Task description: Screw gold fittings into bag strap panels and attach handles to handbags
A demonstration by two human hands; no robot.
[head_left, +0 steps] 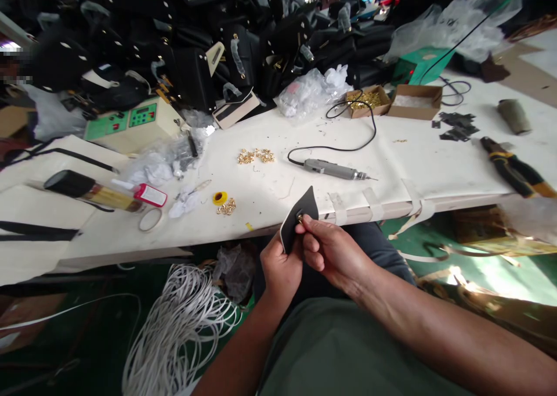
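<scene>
My left hand (282, 268) grips the lower end of a dark leather piece (300, 210) with a pale edge, held up in front of the bench edge. My right hand (324, 245) pinches a small gold metal fitting (300, 218) against the face of that piece; the fingers hide most of it. On the bench beyond lies a grey electric screwdriver (333, 169) with its tip to the right. Small gold fittings (256, 156) form one pile to its left, and more gold pieces (226, 207) sit beside a yellow ring-shaped roll (220, 198).
Black bags (191, 71) crowd the back. Two cardboard boxes (415, 101), a green box (422, 65), dark flat plates (458, 126) and pliers (516, 166) occupy the right. A control box (130, 123) and a black-capped bottle (93, 191) are left. White cords (174, 332) hang below.
</scene>
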